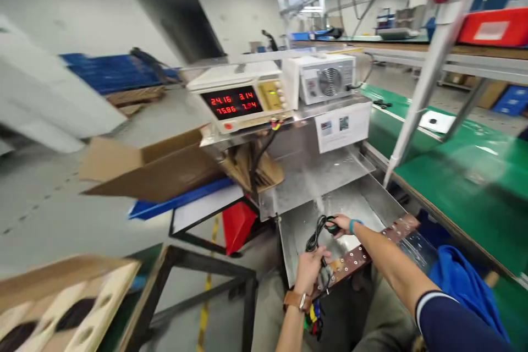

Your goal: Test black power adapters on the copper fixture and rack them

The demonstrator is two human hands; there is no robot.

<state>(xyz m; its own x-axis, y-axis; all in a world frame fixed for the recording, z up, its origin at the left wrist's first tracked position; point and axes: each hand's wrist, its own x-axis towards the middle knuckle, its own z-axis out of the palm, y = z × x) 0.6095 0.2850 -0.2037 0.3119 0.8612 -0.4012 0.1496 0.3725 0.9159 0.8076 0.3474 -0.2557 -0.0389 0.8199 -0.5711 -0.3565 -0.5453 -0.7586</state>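
A bundle of black cable (pixel 315 232) hangs over the metal tray (pixel 355 198), between my two hands. My right hand (pixel 341 225), with a teal band at the wrist, is closed round a dark round object (pixel 331 226) at the cable's upper end. My left hand (pixel 310 267), wearing a brown watch strap, has its fingers curled at the lower end of the cable. Just below the left hand, a small greyish part (pixel 325 275) lies by a brown strip with several metal studs (pixel 350 262). Coloured wires (pixel 315 316) hang below that strip.
A lit power supply (pixel 235 100) and a second grey unit (pixel 329 81) stand on the shelf above the tray. Cardboard (pixel 165 168) lies at the left. A green bench (pixel 466 176) and blue cloth (pixel 464 286) are at the right.
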